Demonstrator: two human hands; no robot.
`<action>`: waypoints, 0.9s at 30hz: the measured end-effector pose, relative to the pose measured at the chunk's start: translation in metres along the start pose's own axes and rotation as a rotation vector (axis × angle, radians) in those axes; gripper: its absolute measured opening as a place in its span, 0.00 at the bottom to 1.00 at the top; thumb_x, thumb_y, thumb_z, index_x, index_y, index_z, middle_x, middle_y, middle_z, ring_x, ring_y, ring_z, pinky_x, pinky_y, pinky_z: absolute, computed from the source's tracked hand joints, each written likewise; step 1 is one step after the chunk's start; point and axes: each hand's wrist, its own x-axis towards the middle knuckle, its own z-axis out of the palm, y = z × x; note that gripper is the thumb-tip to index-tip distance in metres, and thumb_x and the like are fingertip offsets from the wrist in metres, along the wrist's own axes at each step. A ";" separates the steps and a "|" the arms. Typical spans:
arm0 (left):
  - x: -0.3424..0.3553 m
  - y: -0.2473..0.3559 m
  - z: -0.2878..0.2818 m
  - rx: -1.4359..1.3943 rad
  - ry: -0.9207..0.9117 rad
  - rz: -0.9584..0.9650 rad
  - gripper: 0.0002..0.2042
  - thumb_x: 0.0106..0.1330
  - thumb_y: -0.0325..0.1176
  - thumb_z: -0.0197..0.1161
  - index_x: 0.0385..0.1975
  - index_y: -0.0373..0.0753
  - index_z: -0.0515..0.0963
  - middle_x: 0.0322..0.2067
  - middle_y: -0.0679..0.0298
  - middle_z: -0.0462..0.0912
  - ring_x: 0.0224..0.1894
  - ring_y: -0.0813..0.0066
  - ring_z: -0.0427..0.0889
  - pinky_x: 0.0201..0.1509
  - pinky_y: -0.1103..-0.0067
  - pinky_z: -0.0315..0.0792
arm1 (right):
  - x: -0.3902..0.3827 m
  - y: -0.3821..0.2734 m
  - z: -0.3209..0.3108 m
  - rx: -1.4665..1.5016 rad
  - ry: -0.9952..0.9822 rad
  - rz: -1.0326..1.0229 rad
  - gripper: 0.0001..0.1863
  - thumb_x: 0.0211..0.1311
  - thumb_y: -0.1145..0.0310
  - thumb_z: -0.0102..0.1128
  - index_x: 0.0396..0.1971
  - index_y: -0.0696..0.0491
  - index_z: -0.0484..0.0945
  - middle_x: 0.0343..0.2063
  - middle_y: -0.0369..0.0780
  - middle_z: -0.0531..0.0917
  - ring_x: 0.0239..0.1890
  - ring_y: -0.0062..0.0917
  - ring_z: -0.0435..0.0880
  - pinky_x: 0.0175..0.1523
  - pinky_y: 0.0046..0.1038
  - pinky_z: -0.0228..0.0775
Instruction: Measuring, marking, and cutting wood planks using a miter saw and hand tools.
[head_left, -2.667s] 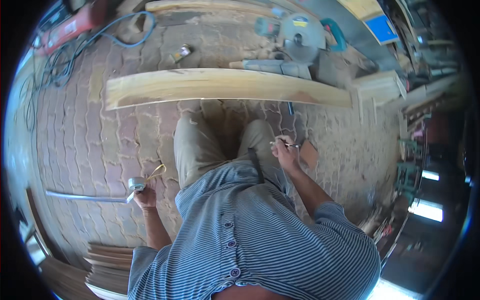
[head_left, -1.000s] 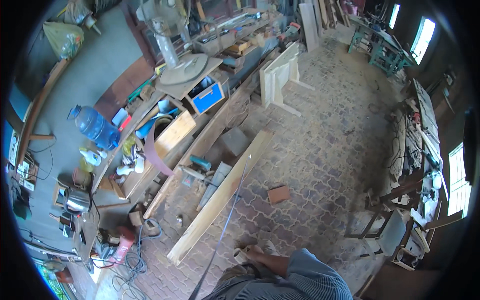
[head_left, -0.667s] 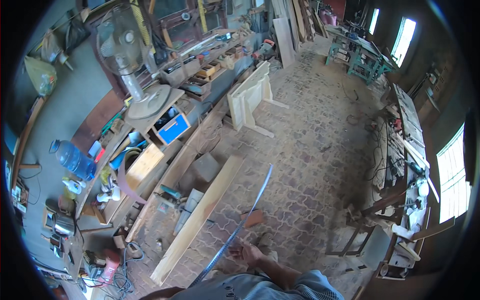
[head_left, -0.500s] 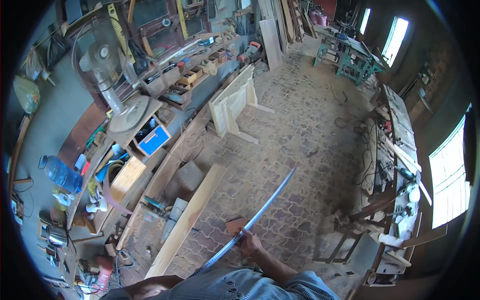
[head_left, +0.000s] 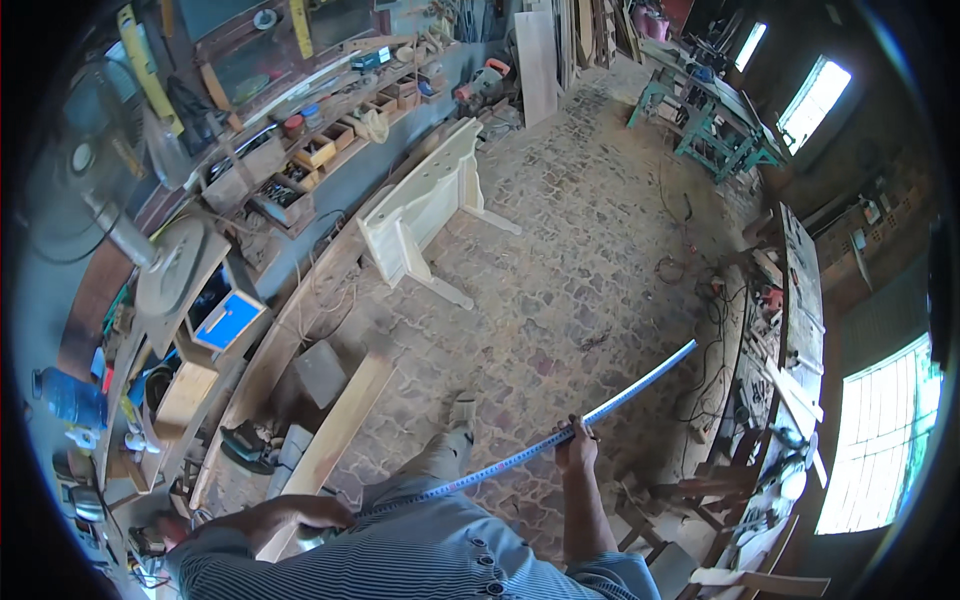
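Pale steel with a bluish sheen, the blade of a tape measure (head_left: 600, 415) runs as a long, thin, slightly bowed strip from about 7 o'clock near the picture's lower middle out toward 3 o'clock, its free tip hanging in the air above the paving. The right hand (head_left: 577, 445) grips the strip partway along, fingers closed round it, the bare forearm rising from the lower edge at 6 o'clock. The left hand (head_left: 290, 515) sits low at 7 o'clock, knuckles up and fingers curled down over the near end of the tape; what lies under the palm is hidden, so whether it clasps the case cannot be told. A blue-and-white striped shirt (head_left: 440, 555) with a buttoned front fills the bottom edge between the two arms.

Just beside the left hand, a long plank (head_left: 335, 440) of raw, light-coloured wood lies flat on the paving, its smooth face slanting toward 12 o'clock. The floor (head_left: 580, 260) is of interlocking grey-brown pavers, rough and dusty. At 11 o'clock stands a pale wooden frame (head_left: 425, 205) with plain square legs and flat feet. Along the 9 o'clock side runs a cluttered workbench (head_left: 250, 190) of dark timber, with a blue box (head_left: 230, 318) near it. Dark cables (head_left: 690, 270) curl over the pavers at 2 o'clock.
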 end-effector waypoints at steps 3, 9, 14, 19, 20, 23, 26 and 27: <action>0.043 0.076 -0.123 0.253 0.018 0.195 0.13 0.72 0.42 0.62 0.42 0.41 0.88 0.32 0.66 0.88 0.29 0.79 0.81 0.34 0.75 0.76 | 0.066 -0.047 0.048 0.104 0.037 -0.048 0.11 0.78 0.64 0.56 0.48 0.57 0.76 0.31 0.43 0.82 0.35 0.35 0.84 0.40 0.40 0.80; 0.082 0.327 -0.315 -0.029 -0.044 0.176 0.19 0.78 0.47 0.59 0.43 0.33 0.84 0.33 0.63 0.87 0.35 0.74 0.84 0.43 0.75 0.77 | 0.154 -0.141 0.204 0.094 -0.176 0.000 0.12 0.78 0.62 0.58 0.46 0.56 0.76 0.34 0.44 0.83 0.37 0.35 0.85 0.45 0.41 0.82; 0.202 0.484 -0.437 -0.268 -0.121 0.233 0.22 0.80 0.51 0.57 0.40 0.35 0.83 0.33 0.62 0.87 0.36 0.74 0.84 0.43 0.75 0.78 | 0.259 -0.151 0.291 -0.059 -0.150 0.143 0.15 0.80 0.57 0.55 0.47 0.55 0.77 0.38 0.45 0.85 0.40 0.37 0.87 0.48 0.44 0.84; 0.282 0.617 -0.551 -0.307 0.024 0.258 0.22 0.80 0.50 0.57 0.51 0.34 0.83 0.35 0.60 0.87 0.35 0.75 0.84 0.40 0.75 0.79 | 0.438 -0.231 0.335 -0.592 -0.260 0.186 0.21 0.79 0.54 0.58 0.51 0.59 0.81 0.39 0.45 0.86 0.41 0.33 0.88 0.52 0.40 0.85; 0.296 0.640 -0.577 -0.231 0.092 0.305 0.21 0.80 0.48 0.56 0.56 0.35 0.82 0.37 0.60 0.87 0.37 0.75 0.83 0.42 0.74 0.78 | 0.466 -0.262 0.360 -0.466 -0.350 0.182 0.20 0.80 0.57 0.58 0.52 0.60 0.82 0.39 0.44 0.87 0.41 0.31 0.88 0.52 0.37 0.85; 0.293 0.720 -0.662 -0.092 0.214 0.394 0.22 0.80 0.50 0.56 0.51 0.35 0.84 0.40 0.66 0.87 0.40 0.76 0.82 0.48 0.73 0.76 | 0.592 -0.319 0.399 -1.320 -0.791 -0.839 0.18 0.80 0.60 0.58 0.52 0.61 0.82 0.41 0.42 0.88 0.41 0.28 0.88 0.50 0.33 0.84; 0.273 0.777 -0.733 -0.330 0.386 0.497 0.21 0.79 0.47 0.56 0.51 0.35 0.85 0.42 0.60 0.88 0.49 0.70 0.84 0.56 0.71 0.76 | 0.654 -0.397 0.505 -0.932 -0.808 -0.040 0.16 0.78 0.62 0.62 0.49 0.62 0.83 0.38 0.44 0.90 0.42 0.26 0.89 0.49 0.31 0.81; 0.299 0.770 -0.760 -0.400 0.421 0.304 0.20 0.79 0.47 0.56 0.51 0.34 0.84 0.39 0.60 0.88 0.43 0.68 0.86 0.52 0.71 0.78 | 0.682 -0.416 0.533 -1.017 -0.887 -0.107 0.17 0.78 0.62 0.62 0.48 0.63 0.84 0.38 0.45 0.90 0.41 0.26 0.89 0.49 0.31 0.81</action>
